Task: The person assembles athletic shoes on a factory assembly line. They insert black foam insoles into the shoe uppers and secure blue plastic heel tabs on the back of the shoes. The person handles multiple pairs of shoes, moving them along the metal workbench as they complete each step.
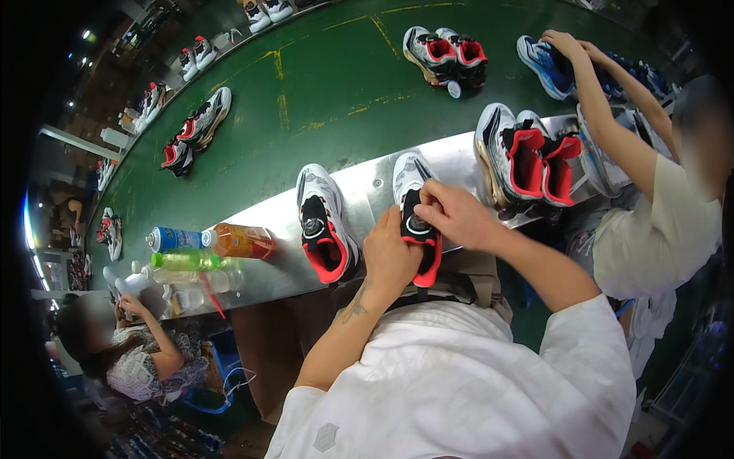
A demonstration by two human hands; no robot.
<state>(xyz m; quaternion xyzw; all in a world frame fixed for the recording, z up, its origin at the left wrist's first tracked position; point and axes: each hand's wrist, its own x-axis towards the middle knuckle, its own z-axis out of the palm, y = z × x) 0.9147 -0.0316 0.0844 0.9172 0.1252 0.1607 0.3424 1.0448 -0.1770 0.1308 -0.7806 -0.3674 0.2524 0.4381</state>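
A white, black and red sneaker (pixel 411 170) is in front of me at the metal edge, toe pointing away. My left hand (pixel 392 251) is closed around its left side near the collar. With bent fingers, my right hand (pixel 459 215) grips the round black dial (pixel 418 223) on the tongue from the right. Part of the sneaker's side and heel is hidden behind my hands. Just left of it, a matching sneaker (pixel 321 200) stands on the metal strip, its red lining facing me; neither hand touches that one.
Right of me, a similar pair of sneakers (pixel 511 164) stands on the metal ledge (pixel 375 183). Drink bottles (pixel 243 241) lie at left. More pairs (pixel 447 57) sit on the green conveyor belt (pixel 321 99). A co-worker's hands (pixel 569 46) touch blue shoes at right; another person (pixel 145 344) sits at left.
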